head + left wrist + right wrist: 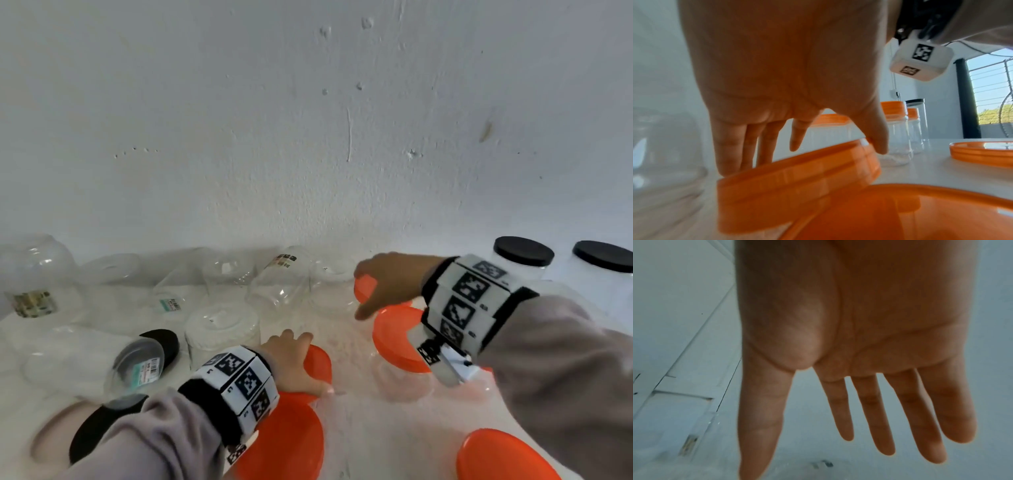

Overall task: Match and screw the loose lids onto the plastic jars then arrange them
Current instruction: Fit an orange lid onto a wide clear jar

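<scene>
A white table [359, 428] runs to a scuffed white wall. Nearest, below the left hand [291, 363], loose orange lids [284, 442] lie flat; that hand's fingers and thumb grip the ribbed rim of an orange lid [797, 183]. The right hand [387, 284] hovers empty, fingers spread. Beyond its wrist stand two black-capped jars [522, 257], apparently done. Beyond the left hand, many clear, smooth, rounded jars [222, 329] remain lidless: early going, I judge.
</scene>
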`<state>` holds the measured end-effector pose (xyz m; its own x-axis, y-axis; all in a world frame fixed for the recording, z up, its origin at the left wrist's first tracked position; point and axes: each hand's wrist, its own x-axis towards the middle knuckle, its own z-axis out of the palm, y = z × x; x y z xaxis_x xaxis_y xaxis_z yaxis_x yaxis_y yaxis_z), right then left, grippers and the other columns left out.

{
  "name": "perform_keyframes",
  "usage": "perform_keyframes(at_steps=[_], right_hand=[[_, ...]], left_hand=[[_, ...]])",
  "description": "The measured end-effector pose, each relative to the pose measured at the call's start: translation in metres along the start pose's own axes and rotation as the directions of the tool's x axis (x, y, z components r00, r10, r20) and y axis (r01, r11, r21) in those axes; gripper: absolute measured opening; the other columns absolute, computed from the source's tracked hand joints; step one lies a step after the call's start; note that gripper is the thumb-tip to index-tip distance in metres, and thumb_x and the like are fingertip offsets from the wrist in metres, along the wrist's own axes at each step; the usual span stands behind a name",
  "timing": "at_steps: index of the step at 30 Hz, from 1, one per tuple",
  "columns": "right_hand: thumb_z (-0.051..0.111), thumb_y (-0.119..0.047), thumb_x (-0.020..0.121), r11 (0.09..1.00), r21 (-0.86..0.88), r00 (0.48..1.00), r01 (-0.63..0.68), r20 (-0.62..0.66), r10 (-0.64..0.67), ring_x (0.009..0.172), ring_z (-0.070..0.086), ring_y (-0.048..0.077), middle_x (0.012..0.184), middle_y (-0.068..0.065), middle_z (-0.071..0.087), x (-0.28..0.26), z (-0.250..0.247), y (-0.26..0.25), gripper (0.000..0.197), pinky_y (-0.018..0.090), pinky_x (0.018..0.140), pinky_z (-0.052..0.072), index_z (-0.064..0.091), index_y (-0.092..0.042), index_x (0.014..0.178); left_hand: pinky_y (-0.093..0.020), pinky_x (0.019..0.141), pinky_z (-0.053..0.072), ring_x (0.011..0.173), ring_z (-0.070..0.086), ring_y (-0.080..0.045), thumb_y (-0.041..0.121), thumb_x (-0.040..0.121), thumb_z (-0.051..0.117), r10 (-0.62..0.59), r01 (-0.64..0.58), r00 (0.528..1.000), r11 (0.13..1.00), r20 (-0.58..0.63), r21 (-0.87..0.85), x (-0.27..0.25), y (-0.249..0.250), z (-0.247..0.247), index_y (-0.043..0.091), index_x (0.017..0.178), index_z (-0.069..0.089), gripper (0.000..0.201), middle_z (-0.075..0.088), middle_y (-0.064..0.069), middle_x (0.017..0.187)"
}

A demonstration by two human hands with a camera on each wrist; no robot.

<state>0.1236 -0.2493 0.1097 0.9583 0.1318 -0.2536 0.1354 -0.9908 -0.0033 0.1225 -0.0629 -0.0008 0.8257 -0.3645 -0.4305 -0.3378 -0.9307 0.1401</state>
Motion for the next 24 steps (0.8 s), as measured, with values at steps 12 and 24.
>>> perform_keyframes(at_steps=[12,24], right_hand=[[0.070,-0.071,0.063,0.967,0.054,0.965,-0.250,-0.068,0.253,0.094,0.060,0.023,0.102,-0.003,0.062,0.124,-0.005,-0.026,0.071,0.039,0.084,0.049,0.058,-0.026,0.118],[0.084,-0.052,0.060,0.914,0.199,0.930,-0.355,-0.031,0.367,0.120,0.049,0.034,0.133,0.013,0.050,0.164,0.018,-0.029,0.094,0.043,0.093,0.040,0.044,-0.012,0.134]], left_hand=[[-0.040,0.104,0.041,0.129,0.037,-0.020,0.074,0.070,0.061,0.172,-0.182,0.981,0.976,-0.092,-0.116,-0.045,-0.021,-0.031,0.023,0.149,0.014,0.105,0.028,0.001,0.147],[-0.026,0.096,0.045,0.121,0.044,-0.008,0.080,0.052,0.051,0.155,-0.259,0.953,0.865,-0.262,-0.429,-0.075,-0.060,-0.062,0.039,0.145,0.024,0.104,0.036,0.015,0.142]])
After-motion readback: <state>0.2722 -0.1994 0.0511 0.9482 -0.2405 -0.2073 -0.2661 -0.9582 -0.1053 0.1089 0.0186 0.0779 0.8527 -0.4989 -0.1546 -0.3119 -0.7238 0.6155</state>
